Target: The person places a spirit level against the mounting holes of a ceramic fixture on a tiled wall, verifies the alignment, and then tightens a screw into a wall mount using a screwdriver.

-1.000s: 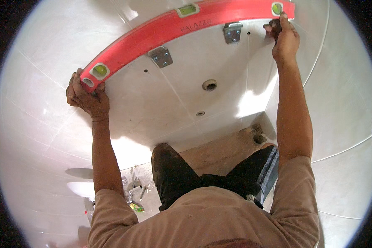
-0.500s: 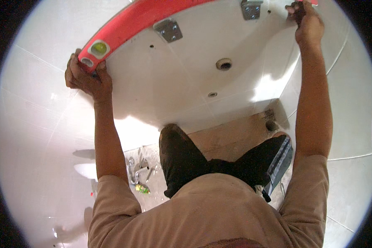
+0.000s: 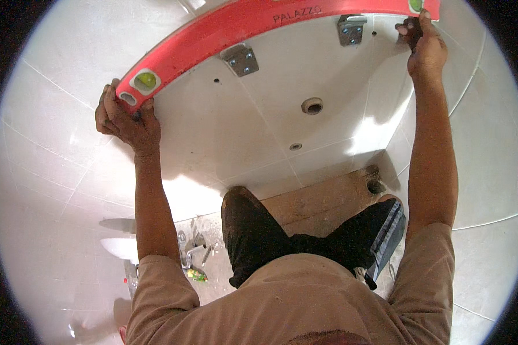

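A long red spirit level lies across the top of the view, bowed by the lens, with a yellow-green vial near each end. Its lower edge runs along two metal brackets, the left bracket and the right bracket, screwed to the white tiled wall. My left hand is closed round the level's left end, fingers behind and thumb at the lower edge. At the right end, my right hand has its thumb on the level and its other fingers curled below it.
Below the brackets the wall has a round pipe opening and a smaller fitting. A drain hole sits in the low brown ledge. A chrome pipe fitting and a small green-yellow packet lie on the floor at left.
The whole scene has shifted slightly down in the picture, bringing more of the level and its right vial into view. Both hands keep their places at its ends.
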Demonstrator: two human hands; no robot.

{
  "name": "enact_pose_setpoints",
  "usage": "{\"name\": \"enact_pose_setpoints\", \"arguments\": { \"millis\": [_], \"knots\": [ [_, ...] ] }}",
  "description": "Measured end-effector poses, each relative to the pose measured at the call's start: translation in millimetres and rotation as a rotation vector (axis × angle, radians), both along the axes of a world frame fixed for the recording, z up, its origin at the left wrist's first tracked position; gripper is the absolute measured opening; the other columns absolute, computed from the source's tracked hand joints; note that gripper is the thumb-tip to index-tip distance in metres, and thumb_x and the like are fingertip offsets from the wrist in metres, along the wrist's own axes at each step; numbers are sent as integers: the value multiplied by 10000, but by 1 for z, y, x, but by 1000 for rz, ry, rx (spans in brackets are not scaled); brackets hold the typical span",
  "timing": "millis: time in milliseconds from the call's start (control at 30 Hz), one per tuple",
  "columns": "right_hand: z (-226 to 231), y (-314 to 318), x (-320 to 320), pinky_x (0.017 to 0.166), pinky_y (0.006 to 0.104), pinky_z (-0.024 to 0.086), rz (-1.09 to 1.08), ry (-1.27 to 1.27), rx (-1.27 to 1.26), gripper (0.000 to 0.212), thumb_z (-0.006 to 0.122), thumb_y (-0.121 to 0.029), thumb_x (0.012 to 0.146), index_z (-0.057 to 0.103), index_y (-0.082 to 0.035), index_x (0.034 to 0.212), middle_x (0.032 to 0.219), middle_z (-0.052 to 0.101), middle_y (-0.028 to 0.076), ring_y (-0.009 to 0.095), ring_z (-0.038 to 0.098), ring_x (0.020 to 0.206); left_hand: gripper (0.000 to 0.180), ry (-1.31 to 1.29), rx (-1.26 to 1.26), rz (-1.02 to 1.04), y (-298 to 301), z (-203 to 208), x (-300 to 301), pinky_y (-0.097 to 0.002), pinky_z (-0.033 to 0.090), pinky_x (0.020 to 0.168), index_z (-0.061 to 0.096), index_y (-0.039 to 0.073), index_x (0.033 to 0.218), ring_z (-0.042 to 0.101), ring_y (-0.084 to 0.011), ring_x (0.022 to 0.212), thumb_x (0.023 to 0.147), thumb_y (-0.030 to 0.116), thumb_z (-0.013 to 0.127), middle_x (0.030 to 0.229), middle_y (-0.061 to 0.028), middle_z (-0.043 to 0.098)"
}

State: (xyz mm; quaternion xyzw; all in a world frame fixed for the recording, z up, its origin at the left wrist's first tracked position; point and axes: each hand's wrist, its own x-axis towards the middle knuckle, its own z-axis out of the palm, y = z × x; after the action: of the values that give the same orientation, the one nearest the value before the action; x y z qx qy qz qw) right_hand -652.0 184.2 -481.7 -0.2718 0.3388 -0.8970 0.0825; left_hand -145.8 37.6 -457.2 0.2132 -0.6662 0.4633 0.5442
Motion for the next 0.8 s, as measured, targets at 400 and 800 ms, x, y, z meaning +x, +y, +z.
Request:
{"name": "enact_pose_setpoints", "arguments": {
  "millis": [400,800],
  "knots": [
    [0,4,9,720,331,469,42,-13,-21,285,645,-283,989,630,-10,906,761,604,61,204,617,689,648,8,50,32,3,-1,9,-400,270,1051,441,66,1373,429,-231,1266,995,592,480,1308,-39,584],
    [-4,-1,5,510,274,397,38,18,-8,350,625,-381,988,608,-95,786,648,577,14,141,584,534,697,-7,-13,32,7,-1,-5,-401,294,1018,451,59,1371,412,-253,1233,986,641,444,1293,-78,613]
  ]
}}
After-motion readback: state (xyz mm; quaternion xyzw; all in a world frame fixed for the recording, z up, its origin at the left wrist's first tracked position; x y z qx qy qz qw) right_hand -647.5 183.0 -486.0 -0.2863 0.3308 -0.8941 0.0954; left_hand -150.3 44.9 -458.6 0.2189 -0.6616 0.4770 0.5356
